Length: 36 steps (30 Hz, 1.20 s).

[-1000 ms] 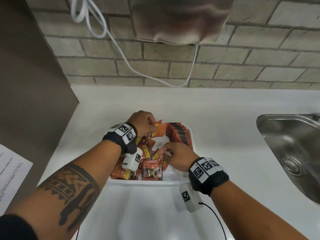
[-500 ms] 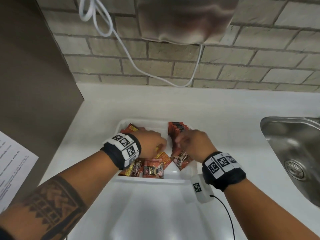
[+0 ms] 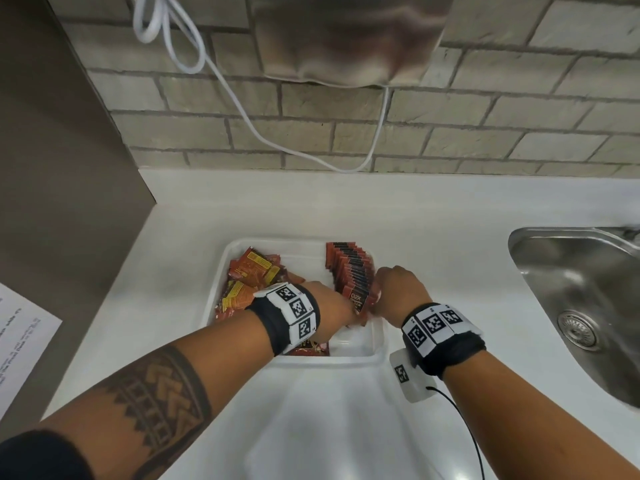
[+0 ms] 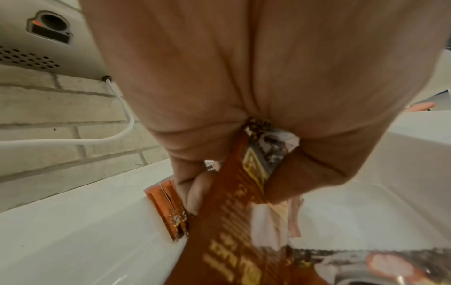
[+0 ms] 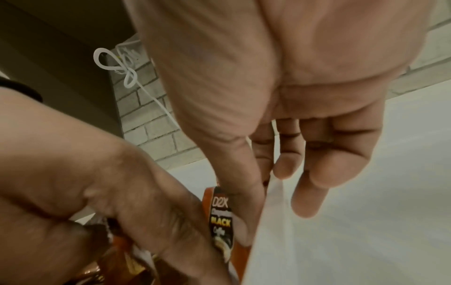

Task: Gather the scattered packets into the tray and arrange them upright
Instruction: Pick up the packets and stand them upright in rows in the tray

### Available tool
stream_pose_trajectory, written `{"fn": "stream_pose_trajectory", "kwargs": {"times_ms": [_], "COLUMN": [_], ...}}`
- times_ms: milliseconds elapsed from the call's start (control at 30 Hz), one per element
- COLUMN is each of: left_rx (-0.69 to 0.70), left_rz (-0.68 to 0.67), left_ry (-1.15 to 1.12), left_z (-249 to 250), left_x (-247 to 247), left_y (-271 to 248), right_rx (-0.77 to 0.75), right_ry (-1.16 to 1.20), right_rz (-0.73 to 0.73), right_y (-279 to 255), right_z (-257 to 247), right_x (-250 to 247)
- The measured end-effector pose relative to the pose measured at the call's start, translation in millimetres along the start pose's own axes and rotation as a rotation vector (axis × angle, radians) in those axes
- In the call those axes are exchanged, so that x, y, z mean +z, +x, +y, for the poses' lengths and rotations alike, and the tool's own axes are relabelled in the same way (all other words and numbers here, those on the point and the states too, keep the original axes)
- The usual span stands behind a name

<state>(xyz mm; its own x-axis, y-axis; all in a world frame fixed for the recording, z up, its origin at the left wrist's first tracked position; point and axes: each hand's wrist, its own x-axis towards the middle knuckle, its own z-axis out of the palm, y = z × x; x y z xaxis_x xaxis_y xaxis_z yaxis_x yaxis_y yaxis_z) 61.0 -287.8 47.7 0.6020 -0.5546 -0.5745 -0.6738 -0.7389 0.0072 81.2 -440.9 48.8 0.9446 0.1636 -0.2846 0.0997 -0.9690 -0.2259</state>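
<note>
I see the white tray (image 3: pixel 379 344) on the counter, rectangular with rounded corners. Along its right side a row of packets (image 3: pixel 349 271), red-brown with black tops, stands upright and packed face to face; the nearest one reads "D2X". On the left, loose packets (image 3: pixel 249 271), orange-red with yellow labels, lie flat and overlapping in a heap. One brown packet (image 4: pixel 231 221) is gripped, tilted.
</note>
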Motion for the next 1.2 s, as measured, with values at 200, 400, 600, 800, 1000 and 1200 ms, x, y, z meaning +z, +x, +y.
{"fn": "stream_pose_trajectory", "kwargs": {"times_ms": [200,400,600,800,1000,1200], "left_rx": [-0.073,-0.094,-0.075,-0.087,-0.061,-0.064], "left_rz": [0.026,0.008,-0.013,-0.006,0.035,0.017], "left_ry": [-0.076,-0.074,-0.09,-0.106,-0.11,-0.121], "left_z": [-2,-1,-4,-4,-6,-2], "left_x": [0,-4,-3,0,-1,-1], "left_y": [12,18,21,22,18,19], "right_rx": [-0.01,0.027,0.036,0.003,0.0,-0.01], "right_ry": [0.039,0.041,0.084,0.105,0.104,0.11], "right_rz": [0.064,0.051,0.04,0.05,0.044,0.038], "right_y": [5,11,11,11,10,10], "right_z": [2,0,5,4,3,2], "right_x": [-2,-5,-1,1,3,3]}}
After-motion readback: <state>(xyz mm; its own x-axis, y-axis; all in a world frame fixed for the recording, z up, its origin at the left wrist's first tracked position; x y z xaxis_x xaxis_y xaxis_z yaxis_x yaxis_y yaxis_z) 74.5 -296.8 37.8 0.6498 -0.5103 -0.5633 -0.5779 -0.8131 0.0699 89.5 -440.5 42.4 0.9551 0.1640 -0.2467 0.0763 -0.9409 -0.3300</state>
